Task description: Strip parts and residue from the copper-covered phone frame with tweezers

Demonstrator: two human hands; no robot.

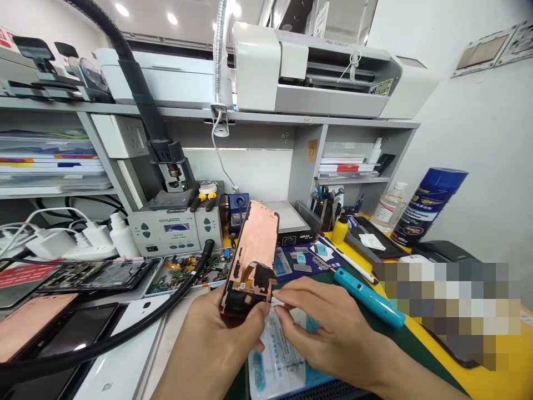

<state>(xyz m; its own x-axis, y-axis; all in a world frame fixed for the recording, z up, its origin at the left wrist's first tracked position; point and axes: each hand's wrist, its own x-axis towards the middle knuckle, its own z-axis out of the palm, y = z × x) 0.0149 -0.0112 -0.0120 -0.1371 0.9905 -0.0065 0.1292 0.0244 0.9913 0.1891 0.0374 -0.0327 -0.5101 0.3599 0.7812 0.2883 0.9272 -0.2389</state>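
Note:
Upright and slightly tilted, a phone screen panel (pixel 257 236) shows its copper-coloured back, with black patches and a flex cable (pixel 245 280) near the lower end. My left hand (pixel 219 339) is closed around the panel's bottom end, thumb on the lower front. My right hand (pixel 333 328) is at the panel's lower right edge, thumb and index finger pinched together; what is between the fingertips, if anything, is too small to make out. Below both hands lies a blue and white plastic packet (pixel 277 358) on the green mat (pixel 428 355).
A teal pen-shaped tool (pixel 370 297) lies right of my right hand. A black hose (pixel 137 330) crosses phones at left. Behind are a parts tray (pixel 170 286), a grey hot-air station (pixel 175 230) and a yellow bottle (pixel 340 230). A blue spray can (pixel 428 205) stands at right.

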